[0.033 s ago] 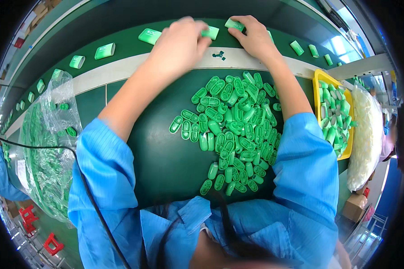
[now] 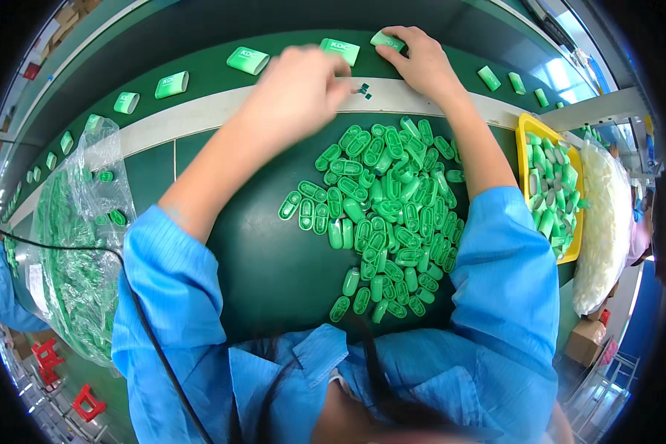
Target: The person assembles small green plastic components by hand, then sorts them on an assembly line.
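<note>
Broadly, we lean over a dark green surface [image 2: 259, 274] with a pale strip [image 2: 200, 115] crossing it and a darker belt [image 2: 200, 44] beyond, toward twelve o'clock. At nine o'clock sits a clear plastic bag [image 2: 74, 244] stuffed with green parts; at three o'clock a yellow tray [image 2: 525, 133] holds more of them, with a white bag [image 2: 607, 222] just past it. Between our blue sleeves lies a heap of small green shells [image 2: 381, 214], mostly open side up.

Out on the belt, green caps run in a curved row; one cap [image 2: 248, 60] lies at eleven o'clock and another cap [image 2: 340, 50] near twelve, each with its long axis roughly along the belt.

Our right hand [image 2: 422, 63] rests fingers-down on the cap at the belt's edge [image 2: 386, 40], pressing or pinching it. Our left hand [image 2: 296, 92] is curled, fingertips pinched together just beside a tiny dark piece [image 2: 364, 90] on the pale strip; we cannot tell whether anything is between them. That piece lies between both hands, at three o'clock from the left, which is nearer.
</note>
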### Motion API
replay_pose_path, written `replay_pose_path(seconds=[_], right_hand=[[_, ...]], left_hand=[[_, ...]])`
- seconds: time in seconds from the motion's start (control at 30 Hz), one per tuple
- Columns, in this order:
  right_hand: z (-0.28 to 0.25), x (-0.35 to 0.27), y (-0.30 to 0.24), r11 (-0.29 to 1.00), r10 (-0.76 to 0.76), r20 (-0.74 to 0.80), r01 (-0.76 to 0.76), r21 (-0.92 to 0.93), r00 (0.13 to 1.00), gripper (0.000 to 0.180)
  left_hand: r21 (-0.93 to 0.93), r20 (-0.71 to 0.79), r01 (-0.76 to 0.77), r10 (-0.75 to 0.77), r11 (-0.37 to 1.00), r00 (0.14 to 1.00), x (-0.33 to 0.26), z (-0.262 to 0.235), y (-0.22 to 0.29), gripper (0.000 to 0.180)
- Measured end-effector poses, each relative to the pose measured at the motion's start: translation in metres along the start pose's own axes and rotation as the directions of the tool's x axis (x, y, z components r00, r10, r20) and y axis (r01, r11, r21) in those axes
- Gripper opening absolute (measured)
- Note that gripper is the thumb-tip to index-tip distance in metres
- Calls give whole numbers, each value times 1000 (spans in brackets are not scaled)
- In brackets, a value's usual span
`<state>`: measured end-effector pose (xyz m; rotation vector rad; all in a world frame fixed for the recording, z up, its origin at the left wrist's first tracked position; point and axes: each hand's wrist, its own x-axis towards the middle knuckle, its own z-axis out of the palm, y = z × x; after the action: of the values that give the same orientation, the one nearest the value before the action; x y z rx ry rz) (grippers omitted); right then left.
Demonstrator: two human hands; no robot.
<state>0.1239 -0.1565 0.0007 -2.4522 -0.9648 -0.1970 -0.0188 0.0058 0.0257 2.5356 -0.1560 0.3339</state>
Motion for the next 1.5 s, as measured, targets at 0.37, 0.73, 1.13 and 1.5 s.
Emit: replay_pose_path(seconds=[0.37,0.73,1.13,1.5], right_hand=[[-11,-3,-15,969,-163,49,169,-181,985,40],[-12,-43,-26,396,84,280,-290,871,956,35],[-9,-47,-33,392,78,241,-252,885,967,31],[-11,-48,-34,472,32,146,-144,870,989,31]], left_hand=[[-351,112,116,-82,929,990,-11,11,11,23],[-843,72,182,-229,506,971,4,23,-14,35],[-786,30,210,-302,582,953,2,23,-18,33],[-612,-151,29,-153,790,977,-1,24,-17,33]])
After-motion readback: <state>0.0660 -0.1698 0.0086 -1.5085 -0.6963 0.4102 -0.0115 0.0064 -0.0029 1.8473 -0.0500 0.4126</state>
